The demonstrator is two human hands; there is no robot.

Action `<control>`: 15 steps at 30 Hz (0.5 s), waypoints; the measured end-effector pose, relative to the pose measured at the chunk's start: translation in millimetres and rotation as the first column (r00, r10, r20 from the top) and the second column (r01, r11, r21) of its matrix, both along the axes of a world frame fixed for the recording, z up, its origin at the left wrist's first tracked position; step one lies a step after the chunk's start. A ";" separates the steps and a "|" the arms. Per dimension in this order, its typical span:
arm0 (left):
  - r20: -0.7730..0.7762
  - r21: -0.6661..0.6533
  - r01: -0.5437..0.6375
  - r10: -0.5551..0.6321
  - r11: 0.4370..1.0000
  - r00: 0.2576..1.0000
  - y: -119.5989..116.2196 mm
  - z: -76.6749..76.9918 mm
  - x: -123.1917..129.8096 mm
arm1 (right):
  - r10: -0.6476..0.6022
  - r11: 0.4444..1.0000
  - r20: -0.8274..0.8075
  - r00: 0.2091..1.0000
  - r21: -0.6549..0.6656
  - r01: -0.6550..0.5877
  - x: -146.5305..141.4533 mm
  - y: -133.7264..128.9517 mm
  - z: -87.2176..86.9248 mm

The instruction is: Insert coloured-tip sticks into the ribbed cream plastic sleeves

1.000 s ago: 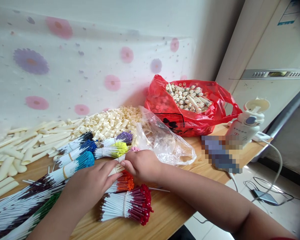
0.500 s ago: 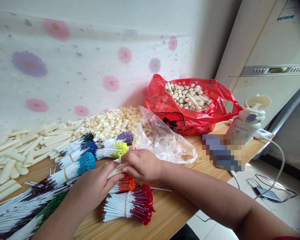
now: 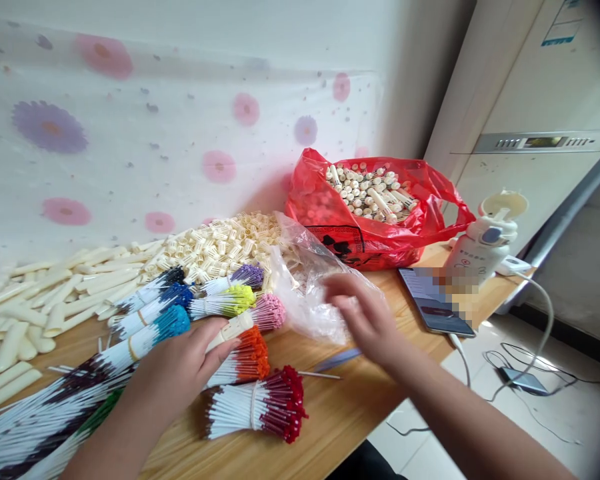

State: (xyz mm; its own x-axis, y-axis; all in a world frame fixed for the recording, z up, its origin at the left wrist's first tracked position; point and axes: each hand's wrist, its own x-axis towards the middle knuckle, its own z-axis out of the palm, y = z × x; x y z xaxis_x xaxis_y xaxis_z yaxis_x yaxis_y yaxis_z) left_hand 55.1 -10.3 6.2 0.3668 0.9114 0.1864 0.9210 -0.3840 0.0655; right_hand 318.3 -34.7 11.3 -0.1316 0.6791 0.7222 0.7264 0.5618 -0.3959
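My left hand [image 3: 177, 367] is closed around a cream plastic tube [image 3: 230, 330] with a slotted piece at its upper end. Raised over the table beside the clear plastic bag [image 3: 313, 303], my right hand [image 3: 365, 317] has its fingers apart and holds nothing; it is slightly blurred. Around the left hand lie banded bundles of thin white sticks with coloured tips: a red bundle [image 3: 257, 405], an orange bundle [image 3: 245, 353], a pink bundle [image 3: 269, 312], a yellow bundle [image 3: 230, 302] and a teal bundle [image 3: 153, 333]. A single loose stick [image 3: 321, 375] lies right of the red tips.
Cream tubes [image 3: 65, 290] are heaped at the left, beside a pile of short slotted pieces [image 3: 220, 243]. Behind stands a red plastic bag [image 3: 325, 207] filled with capped tubes. A phone [image 3: 430, 303] on a cable and a white bottle [image 3: 480, 250] occupy the right end.
My right hand has let go of the tube's upper end and moved right, its fingers opening. My left hand keeps hold of the tube. The pink bundle is now uncovered.
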 end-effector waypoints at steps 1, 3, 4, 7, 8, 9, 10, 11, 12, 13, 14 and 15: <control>0.020 0.016 -0.003 0.003 1.000 1.000 0.1 0.3 -1.8 | -0.168 0.977 -0.001 0.986 0.134 0.167 29.1 -4.7 -4.1; 0.046 0.025 0.004 -0.005 1.000 0.999 0.6 0.2 -4.9 | -0.296 0.935 -0.027 0.955 0.196 0.295 92.2 -12.4 -18.3; 0.053 0.022 -0.001 -0.001 1.000 0.999 1.1 0.1 -6.0 | -0.343 0.923 -0.005 0.939 0.185 0.338 122.8 -16.1 -27.9; 0.044 -0.029 -0.059 0.060 0.998 0.997 3.9 0.9 -7.4 | -0.492 0.865 0.067 0.868 0.150 0.479 193.4 -28.8 -61.5; 0.035 -0.061 -0.079 0.082 0.995 0.996 5.0 1.8 -7.6 | -0.532 0.845 0.097 0.841 0.130 0.519 207.7 -33.0 -72.8; 0.024 -0.098 -0.093 0.096 0.991 0.995 6.1 2.8 -7.8 | -0.565 0.825 0.122 0.816 0.113 0.554 217.5 -36.6 -83.5; 0.014 -0.134 -0.101 0.104 0.986 0.995 7.2 3.9 -8.0 | -0.591 0.807 0.147 0.793 0.096 0.583 223.5 -39.1 -93.1; 0.008 -0.167 -0.105 0.108 0.980 0.994 8.0 4.7 -8.2 | -0.608 0.793 0.169 0.776 0.081 0.603 226.5 -40.6 -101.2; 0.008 -0.193 -0.109 0.112 0.975 0.994 8.6 5.1 -8.3 | -0.621 0.781 0.188 0.761 0.068 0.621 227.6 -41.1 -107.5; 0.014 -0.209 -0.112 0.118 0.972 0.993 9.0 4.9 -8.3 | -0.630 0.771 0.209 0.748 0.052 0.635 227.6 -40.8 -111.9; 0.026 -0.213 -0.115 0.124 0.970 0.992 9.0 4.1 -8.1 | -0.635 0.763 0.231 0.737 0.036 0.645 227.1 -40.1 -114.5; 0.040 -0.210 -0.115 0.126 0.971 0.991 8.8 2.7 -7.8 | -0.636 0.756 0.257 0.728 0.016 0.654 226.6 -39.3 -115.4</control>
State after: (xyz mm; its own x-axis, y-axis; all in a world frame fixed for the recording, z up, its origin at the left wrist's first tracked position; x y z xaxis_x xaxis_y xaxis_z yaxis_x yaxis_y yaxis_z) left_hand 47.3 -1.5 8.9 0.2469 0.9690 0.0054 0.9527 -0.2437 0.1817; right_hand 544.9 -74.0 -104.2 0.2011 0.7097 0.6752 0.9774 -0.0989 -0.1871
